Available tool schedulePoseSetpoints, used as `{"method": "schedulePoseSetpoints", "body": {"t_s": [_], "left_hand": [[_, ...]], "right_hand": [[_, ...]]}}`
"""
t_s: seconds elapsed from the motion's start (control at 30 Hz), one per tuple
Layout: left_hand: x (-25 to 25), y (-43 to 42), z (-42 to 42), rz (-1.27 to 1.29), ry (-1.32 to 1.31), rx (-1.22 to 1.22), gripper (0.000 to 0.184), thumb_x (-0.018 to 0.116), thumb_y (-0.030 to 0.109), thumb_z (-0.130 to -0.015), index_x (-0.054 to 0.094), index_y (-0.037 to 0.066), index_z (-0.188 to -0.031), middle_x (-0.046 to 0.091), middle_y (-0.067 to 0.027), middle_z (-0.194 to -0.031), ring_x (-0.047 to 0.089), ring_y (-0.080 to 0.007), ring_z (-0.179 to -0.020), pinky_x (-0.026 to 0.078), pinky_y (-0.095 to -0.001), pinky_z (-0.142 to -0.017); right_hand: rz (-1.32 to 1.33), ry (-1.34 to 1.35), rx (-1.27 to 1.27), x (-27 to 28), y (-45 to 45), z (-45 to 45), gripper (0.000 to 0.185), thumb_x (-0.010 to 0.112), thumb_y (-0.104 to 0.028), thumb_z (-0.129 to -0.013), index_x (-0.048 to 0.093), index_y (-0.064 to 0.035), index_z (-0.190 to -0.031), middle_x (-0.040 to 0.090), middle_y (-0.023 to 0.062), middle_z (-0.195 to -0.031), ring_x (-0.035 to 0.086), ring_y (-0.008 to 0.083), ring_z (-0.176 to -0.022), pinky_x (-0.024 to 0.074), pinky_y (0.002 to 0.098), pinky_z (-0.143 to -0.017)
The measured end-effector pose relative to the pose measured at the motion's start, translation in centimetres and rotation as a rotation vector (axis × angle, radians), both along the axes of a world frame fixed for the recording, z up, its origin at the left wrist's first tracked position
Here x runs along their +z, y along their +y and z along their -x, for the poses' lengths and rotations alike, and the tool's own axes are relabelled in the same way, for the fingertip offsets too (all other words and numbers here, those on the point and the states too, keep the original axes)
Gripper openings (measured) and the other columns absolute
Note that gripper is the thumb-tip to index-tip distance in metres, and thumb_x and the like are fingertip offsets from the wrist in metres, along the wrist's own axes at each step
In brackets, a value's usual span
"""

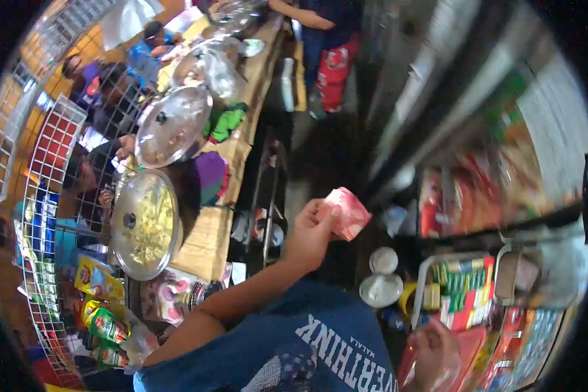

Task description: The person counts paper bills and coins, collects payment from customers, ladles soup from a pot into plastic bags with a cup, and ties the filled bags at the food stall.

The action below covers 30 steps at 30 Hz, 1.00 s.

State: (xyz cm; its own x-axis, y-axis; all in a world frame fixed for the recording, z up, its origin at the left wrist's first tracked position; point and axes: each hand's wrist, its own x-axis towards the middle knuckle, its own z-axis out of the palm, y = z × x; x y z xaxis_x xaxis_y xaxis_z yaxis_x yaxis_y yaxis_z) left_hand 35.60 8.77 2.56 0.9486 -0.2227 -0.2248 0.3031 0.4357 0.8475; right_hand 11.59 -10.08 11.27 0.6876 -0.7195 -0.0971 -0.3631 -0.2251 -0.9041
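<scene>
My left hand (312, 232) reaches forward with its thumb and fingers pinched on a folded pink banknote (348, 214). The note's free end points right, over the dark floor. Low on the right, my right hand (432, 353) is blurred above a red plastic tray (467, 356). Its fingers look bent, but I cannot make out whether they hold anything. Just beyond that hand stands a pale basket (424, 274) with green and red packets (467, 287).
Glass-lidded pans (144, 225) line the counter (206, 242) at left, near a purple-and-green cloth (212, 176). Behind a white wire grille (52, 144) are several people. Another person's arm (307, 16) shows at the top. Packaged goods (470, 196) fill the right side; white bowls (381, 289) stand nearby.
</scene>
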Motion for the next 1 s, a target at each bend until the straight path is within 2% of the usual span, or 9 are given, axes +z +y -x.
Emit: {"method": "schedulePoseSetpoints", "body": {"t_s": [0.13, 0.2, 0.27, 0.33, 0.47, 0.67, 0.7, 0.83, 1.0], "left_hand": [[2.4, 1.3, -7.2, 0.002, -0.261, 0.104, 0.017, 0.054, 0.010, -0.094, 0.051, 0.000, -0.108, 0.063, -0.0083, -0.095, 0.063, -0.0139, -0.079, 0.054, -0.0289, -0.068], [3.7, 3.5, -10.9, 0.028, -0.282, 0.127, 0.019, 0.058, 0.010, -0.093, 0.051, 0.000, -0.107, 0.064, -0.0108, -0.100, 0.062, -0.0156, -0.089, 0.053, -0.0311, -0.078], [4.9, 5.5, -14.3, 0.001, -0.428, 0.275, 0.021, 0.058, 0.005, -0.091, 0.049, 0.000, -0.109, 0.063, -0.0118, -0.101, 0.062, -0.0162, -0.090, 0.052, -0.0316, -0.082], [6.7, 8.4, -16.9, -0.099, -0.555, 0.349, 0.029, 0.057, -0.003, -0.089, 0.046, 0.001, -0.116, 0.062, -0.0110, -0.104, 0.061, -0.0170, -0.097, 0.051, -0.0323, -0.086], [8.2, 12.6, -19.2, 0.010, -0.598, 0.658, 0.036, 0.053, -0.004, -0.091, 0.046, 0.005, -0.126, 0.060, -0.0092, -0.112, 0.058, -0.0165, -0.106, 0.047, -0.0284, -0.088], [1.9, 19.1, -16.8, -0.851, -0.024, 0.501, 0.013, 0.062, 0.005, -0.087, 0.062, -0.001, -0.099, 0.067, -0.0137, -0.094, 0.066, -0.0190, -0.088, 0.052, -0.0320, -0.078], [-0.2, 19.4, -16.7, -1.013, -0.088, 0.592, 0.014, 0.062, 0.003, -0.085, 0.061, -0.001, -0.099, 0.066, -0.0153, -0.095, 0.065, -0.0241, -0.090, 0.051, -0.0350, -0.080], [-8.3, 19.1, -17.8, -1.390, -0.058, 0.970, 0.024, 0.062, -0.002, -0.076, 0.058, -0.001, -0.100, 0.057, -0.0229, -0.109, 0.053, -0.0402, -0.105, 0.041, -0.0451, -0.094], [-11.9, 18.3, -22.5, -1.753, 0.218, 1.227, 0.043, 0.057, 0.030, -0.088, 0.054, -0.004, -0.115, 0.052, -0.0267, -0.119, 0.049, -0.0447, -0.110, 0.037, -0.0497, -0.097]], "right_hand": [[-0.042, -0.341, 0.578, -1.7, 1.9, -20.8, 0.022, 0.071, 0.007, -0.069, 0.065, -0.0010, -0.088, 0.061, 0.0138, -0.104, 0.060, 0.0250, -0.097, 0.0484, 0.0344, -0.087], [0.253, -0.474, 0.793, 0.8, 5.0, -30.6, 0.021, 0.072, 0.004, -0.069, 0.066, -0.0031, -0.088, 0.061, 0.0145, -0.113, 0.059, 0.0268, -0.104, 0.0461, 0.0353, -0.092], [0.144, -0.467, 0.995, 2.1, 7.7, -38.1, 0.018, 0.072, 0.003, -0.070, 0.066, -0.0046, -0.086, 0.060, 0.0138, -0.118, 0.058, 0.0273, -0.108, 0.0438, 0.0345, -0.095], [-0.112, -0.423, 1.172, 2.7, 10.5, -44.5, 0.008, 0.069, 0.000, -0.075, 0.064, -0.0017, -0.081, 0.065, 0.0088, -0.095, 0.062, 0.0183, -0.088, 0.0476, 0.0307, -0.081], [0.075, -0.602, 1.306, 8.0, 17.0, -56.7, 0.003, 0.061, 0.001, -0.079, 0.062, 0.0001, -0.081, 0.061, 0.0016, -0.078, 0.057, 0.0104, -0.071, 0.0462, 0.0256, -0.067], [-0.190, -0.558, 1.360, 8.6, 30.5, -86.0, 0.020, 0.064, -0.014, -0.088, 0.061, -0.0020, -0.103, 0.064, 0.0045, -0.086, 0.062, 0.0101, -0.070, 0.0505, 0.0225, -0.057], [-0.235, -0.653, 1.339, 7.3, 33.9, -91.2, 0.017, 0.068, -0.009, -0.081, 0.062, -0.0010, -0.094, 0.063, 0.0049, -0.078, 0.059, 0.0109, -0.060, 0.0500, 0.0238, -0.052], [-0.164, -0.565, 1.150, 7.8, 44.8, -102.2, 0.045, 0.061, 0.002, -0.080, 0.047, 0.0002, -0.122, 0.065, 0.0143, -0.093, 0.066, 0.0199, -0.070, 0.0500, 0.0314, -0.052], [-0.292, -0.588, 1.332, 7.7, 56.9, -114.8, 0.021, 0.065, 0.000, -0.079, 0.058, 0.0001, -0.099, 0.065, 0.0106, -0.079, 0.064, 0.0182, -0.064, 0.0516, 0.0294, -0.053]]}}
